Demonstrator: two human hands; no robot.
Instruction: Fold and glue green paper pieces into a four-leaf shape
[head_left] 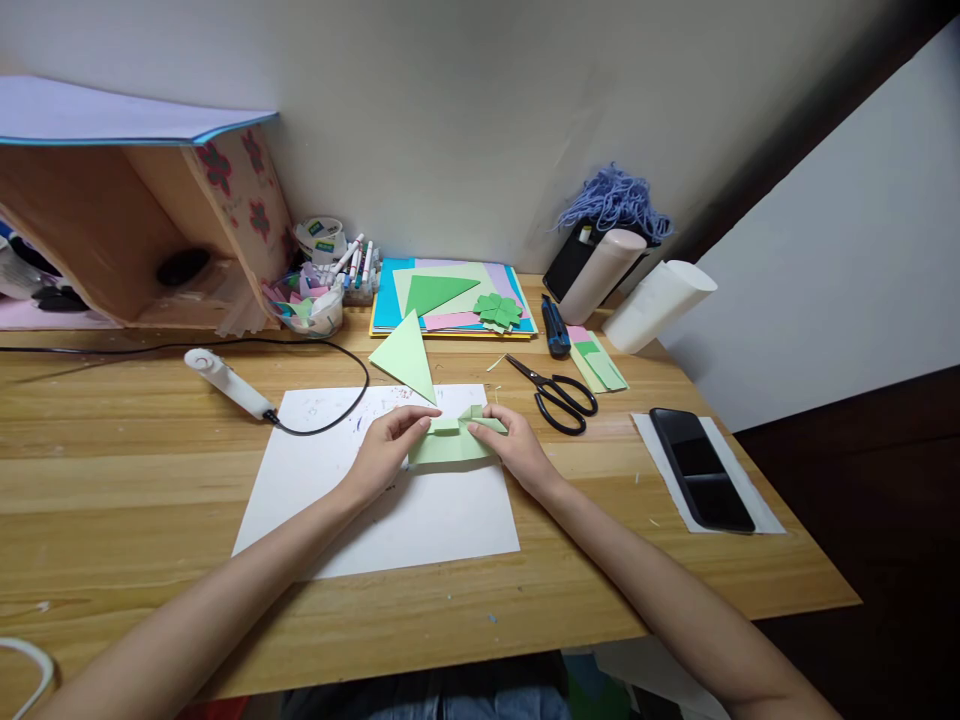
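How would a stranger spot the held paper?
On the wooden table, find the white sheet. Over its right part, the left hand and right hand hold a pale green paper. Unlike the flat pale triangle beyond, it is creased with raised folds.

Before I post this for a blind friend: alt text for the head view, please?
Left hand and right hand hold folded pale green paper over a white sheet on a wooden table; scissors and a phone lie to the right.
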